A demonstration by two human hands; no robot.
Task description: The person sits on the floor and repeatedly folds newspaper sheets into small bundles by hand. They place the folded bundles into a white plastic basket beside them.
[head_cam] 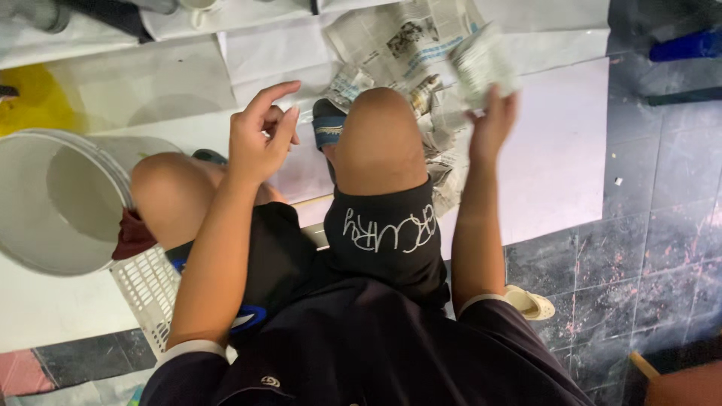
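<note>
I see my right hand (492, 124) pinching a blurred, newspaper-wrapped bundle (485, 64) up over the crumpled newspaper (440, 143) by my knee, my left hand (259, 139) loosely curled and empty, and I judge that one-handed grip could let the wrap slip.

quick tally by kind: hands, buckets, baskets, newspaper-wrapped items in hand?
Hands: 2 (left hand, right hand)
Bucket: 1
Basket: 1
Wrapped item, in right hand: 1
Total: 5
</note>
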